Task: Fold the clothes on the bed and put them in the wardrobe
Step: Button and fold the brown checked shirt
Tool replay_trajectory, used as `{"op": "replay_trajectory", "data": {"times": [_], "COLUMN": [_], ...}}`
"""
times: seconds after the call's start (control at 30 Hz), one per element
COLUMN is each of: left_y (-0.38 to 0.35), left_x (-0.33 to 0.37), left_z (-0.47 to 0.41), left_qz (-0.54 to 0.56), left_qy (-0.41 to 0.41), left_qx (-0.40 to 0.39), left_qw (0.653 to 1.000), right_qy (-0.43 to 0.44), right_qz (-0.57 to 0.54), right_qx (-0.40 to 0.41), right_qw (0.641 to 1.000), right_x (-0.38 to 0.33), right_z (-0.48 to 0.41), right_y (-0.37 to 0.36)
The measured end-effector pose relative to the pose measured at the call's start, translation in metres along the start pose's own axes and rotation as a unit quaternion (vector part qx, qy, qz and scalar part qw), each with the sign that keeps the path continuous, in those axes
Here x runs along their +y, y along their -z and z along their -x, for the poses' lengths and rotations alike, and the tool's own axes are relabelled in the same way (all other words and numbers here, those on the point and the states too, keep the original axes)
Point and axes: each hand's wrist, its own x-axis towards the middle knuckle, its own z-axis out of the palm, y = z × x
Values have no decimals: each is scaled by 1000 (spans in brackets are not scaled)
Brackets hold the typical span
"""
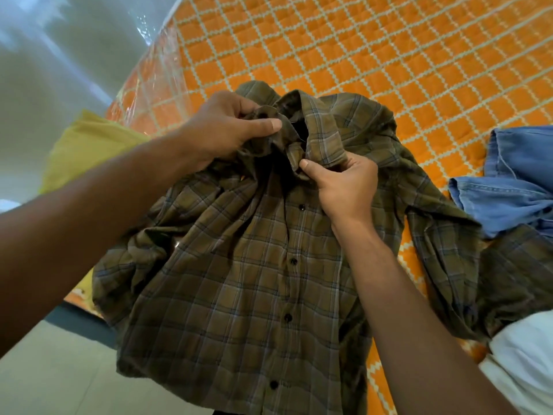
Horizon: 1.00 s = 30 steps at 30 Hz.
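Observation:
A brown plaid button-up shirt (245, 283) lies front side up across the edge of the bed (389, 55), collar away from me, its hem hanging over the bed's near edge. My left hand (221, 130) grips the left side of the collar, thumb on top. At the top of the button placket, my right hand (344, 181) pinches the right side of the collar. The shirt's right sleeve trails toward the lower right. Several black buttons run down the middle.
The bed has an orange quilt with a white lattice pattern. Blue jeans (508, 181) lie at the right edge. A white garment (523, 363) sits at the lower right, and a yellow cloth (89, 145) at the left. Pale floor tiles (45, 369) show at the lower left.

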Motion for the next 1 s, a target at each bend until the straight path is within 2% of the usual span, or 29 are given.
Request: {"op": "replay_trajectory", "data": {"times": [0.17,0.27,0.4,0.5,0.6,0.7,0.77,0.83,0.9,0.93,1.0], "left_y": [-40,-48,-52,-54,-55,-54,-57,-60,-62,-63,-67], "left_x": [5,2,-8,-21,-35,-41,-44,-49,-58,-61,-59], "left_z": [4,2,-1,5,15,25,29,33,37,39,42], "left_qz": [-189,-197,-206,-127,30,233,304,261,78,-7,-57], "left_qy": [-68,-41,-1,39,45,60,77,70,27,-5,-48], "left_qx": [-47,-81,-136,-137,-72,-20,18,58,107,122,112], "left_qw": [979,976,969,982,996,970,949,961,991,993,991], "right_qy": [-41,-89,-116,-137,-143,-141,-134,-128,-109,-95,-76], "right_qz": [-128,-185,-185,-195,-198,-189,-182,-183,-165,-150,-133], "right_qx": [42,56,-2,-6,3,26,39,48,54,52,38], "right_qw": [990,977,976,971,970,972,973,973,979,983,988], "right_x": [0,4,11,15,17,18,17,16,19,20,23], "right_z": [8,10,19,26,31,31,30,31,31,31,31], "right_y": [-6,-3,-2,-7,-16,-24,-27,-28,-28,-28,-31]}}
